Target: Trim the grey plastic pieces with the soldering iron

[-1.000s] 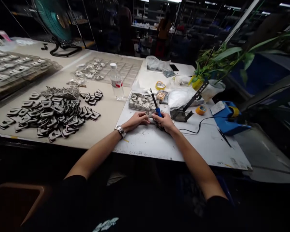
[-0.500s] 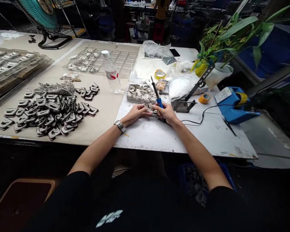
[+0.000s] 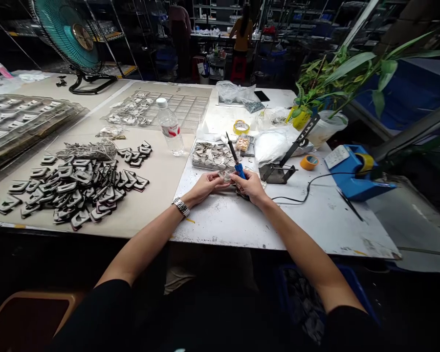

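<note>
My left hand is closed, its fingertips pinching a small pale flat piece. My right hand meets it from the other side, thumb and fingertips at the same piece. A blue-handled soldering iron is gripped in my right hand too, its dark tip pointing up and to the left. Just behind my hands lies a clear tray of small greyish flat pieces. Fingers hide the detail of the held piece. Left of my hands is a pile of dark-edged, silvery frame-shaped parts.
Behind stand a water bottle and a compartment tray. To the right are a metal bracket stand, orange tape, a blue tape dispenser and the iron's cord. A fan stands far left.
The camera has tilted up, so the table sits lower in view and more of the background shows. My hands stay together at the small piece, the iron still in my right hand.
</note>
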Demonstrator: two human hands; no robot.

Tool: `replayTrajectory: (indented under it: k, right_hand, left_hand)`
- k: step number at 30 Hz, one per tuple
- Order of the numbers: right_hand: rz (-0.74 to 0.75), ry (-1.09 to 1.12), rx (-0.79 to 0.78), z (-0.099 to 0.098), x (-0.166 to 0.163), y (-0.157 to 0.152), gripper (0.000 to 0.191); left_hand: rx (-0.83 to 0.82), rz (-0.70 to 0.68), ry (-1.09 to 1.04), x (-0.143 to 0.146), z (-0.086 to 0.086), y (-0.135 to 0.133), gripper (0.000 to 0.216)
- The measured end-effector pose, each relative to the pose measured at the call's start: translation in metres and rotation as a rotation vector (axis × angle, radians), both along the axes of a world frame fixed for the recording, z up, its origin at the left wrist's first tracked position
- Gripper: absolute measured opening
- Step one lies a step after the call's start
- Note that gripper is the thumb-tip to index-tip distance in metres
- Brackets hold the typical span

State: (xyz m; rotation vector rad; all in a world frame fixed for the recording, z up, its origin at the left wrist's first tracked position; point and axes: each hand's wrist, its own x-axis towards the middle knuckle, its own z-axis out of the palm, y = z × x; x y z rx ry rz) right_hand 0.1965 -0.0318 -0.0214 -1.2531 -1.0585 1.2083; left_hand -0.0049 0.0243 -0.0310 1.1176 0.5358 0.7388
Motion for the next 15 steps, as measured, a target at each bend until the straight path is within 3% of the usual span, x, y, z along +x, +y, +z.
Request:
replayTrajectory:
  k: [7,15]
  right_hand:
    - [-0.073,-0.060,0.022,-0.008,-0.007,0.001,0.056]
    - [-0.165,-0.130,0.046,-0.011,-0.012,0.004,0.054]
  left_hand:
    - [-0.060,0.014,0.005,0.002,-0.002,0.000,0.039]
    - [-0.058,0.018,0.014,0.006,-0.004,0.002,0.049]
